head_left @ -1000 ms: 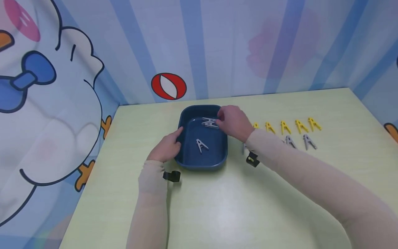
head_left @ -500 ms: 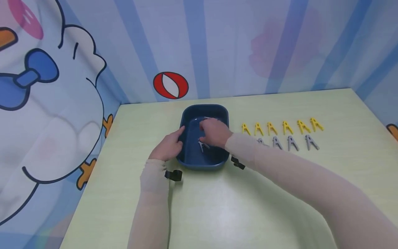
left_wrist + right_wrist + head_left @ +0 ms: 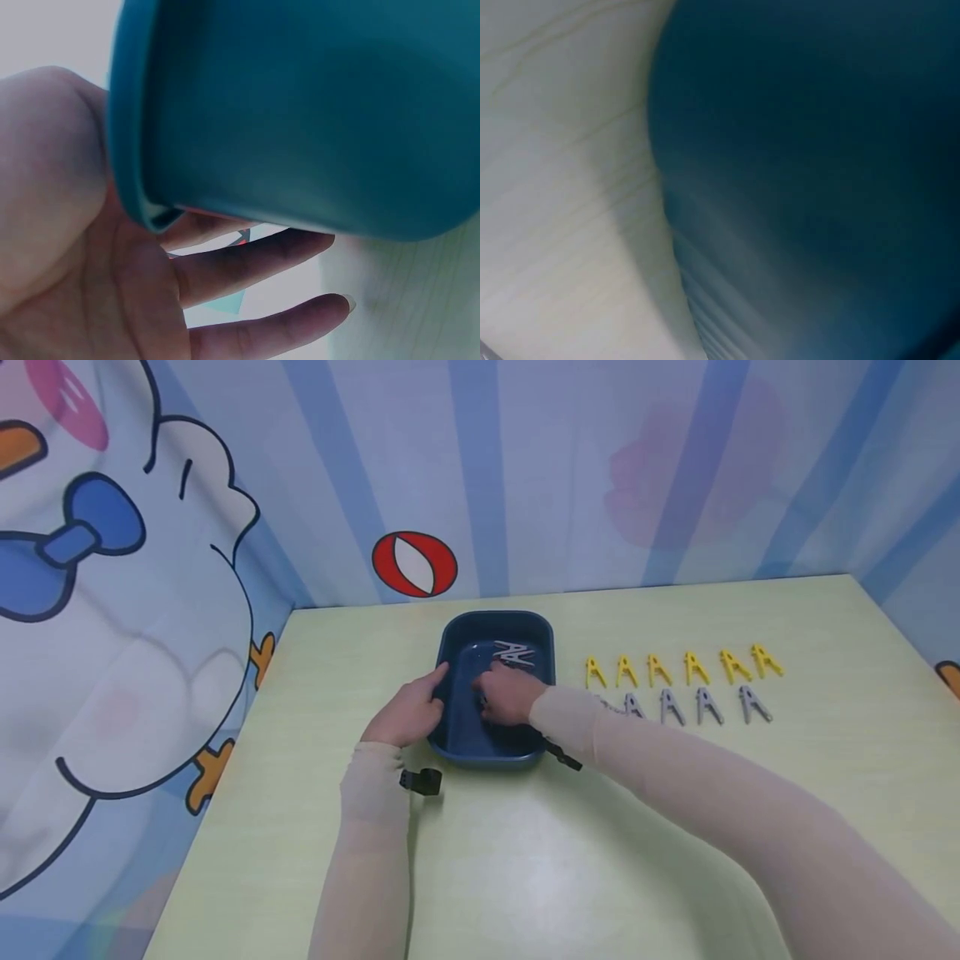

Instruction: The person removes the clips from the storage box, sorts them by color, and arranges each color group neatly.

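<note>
A dark blue tray (image 3: 542,635) sits mid-table. My left hand (image 3: 420,700) rests against its left wall, thumb on the rim; the left wrist view shows its fingers (image 3: 255,259) lying straight along the tray's outer wall (image 3: 300,112). My right hand (image 3: 487,692) reaches down inside the tray, near its middle, with the fingers bent down. It covers the spot where one grey clip lay, and whether it holds that clip is hidden. Two grey clips (image 3: 514,653) lie at the tray's far end. The right wrist view shows only the blurred tray wall (image 3: 817,150) and the table (image 3: 555,150).
Right of the tray a row of several yellow clips (image 3: 686,667) lies on the pale green table (image 3: 525,860), with a row of several grey clips (image 3: 693,705) just in front of it. Cartoon-printed curtain walls (image 3: 187,527) close in the back and left.
My right hand left the grey clips at the tray's far end and moved nearer and left, down over the single grey clip in the tray's middle. The left hand stayed on the rim.
</note>
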`<state>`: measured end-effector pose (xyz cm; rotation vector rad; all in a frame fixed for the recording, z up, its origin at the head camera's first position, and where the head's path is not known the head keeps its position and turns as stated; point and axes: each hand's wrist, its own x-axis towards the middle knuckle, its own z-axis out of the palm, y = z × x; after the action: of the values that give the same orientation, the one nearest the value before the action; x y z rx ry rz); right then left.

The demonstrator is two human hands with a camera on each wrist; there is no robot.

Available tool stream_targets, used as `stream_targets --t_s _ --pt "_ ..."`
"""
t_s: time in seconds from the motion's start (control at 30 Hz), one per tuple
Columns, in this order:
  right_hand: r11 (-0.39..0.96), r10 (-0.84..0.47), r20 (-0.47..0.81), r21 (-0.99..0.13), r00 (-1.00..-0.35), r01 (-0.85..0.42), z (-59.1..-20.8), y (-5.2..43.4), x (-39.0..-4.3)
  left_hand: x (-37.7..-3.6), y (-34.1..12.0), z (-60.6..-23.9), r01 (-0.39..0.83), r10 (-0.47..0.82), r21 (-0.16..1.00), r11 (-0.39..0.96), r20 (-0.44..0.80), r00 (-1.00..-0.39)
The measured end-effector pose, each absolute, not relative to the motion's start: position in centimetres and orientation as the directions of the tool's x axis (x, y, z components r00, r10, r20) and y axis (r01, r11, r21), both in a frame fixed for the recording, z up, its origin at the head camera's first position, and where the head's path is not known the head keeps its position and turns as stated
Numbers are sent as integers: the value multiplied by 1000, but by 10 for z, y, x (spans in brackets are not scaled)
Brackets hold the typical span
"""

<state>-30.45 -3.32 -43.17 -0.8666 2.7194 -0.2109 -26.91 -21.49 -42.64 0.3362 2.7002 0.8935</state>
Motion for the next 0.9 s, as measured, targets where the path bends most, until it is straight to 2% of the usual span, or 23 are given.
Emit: stream_targets --t_s 0.27,0.53,0.9 --pt "814 -568 -199 -279 -799 -509 -436 -34 -304 -270 -214 -426 138 310 613 778 -183 -933" --pt "830 -509 -125 -336 -852 -446 -438 -30 -303 -269 -214 -426 130 304 616 777 -186 -934" --pt "845 -399 -81 -420 -913 -332 -411 -22 -299 -270 -214 -428 130 304 615 778 -188 -934"
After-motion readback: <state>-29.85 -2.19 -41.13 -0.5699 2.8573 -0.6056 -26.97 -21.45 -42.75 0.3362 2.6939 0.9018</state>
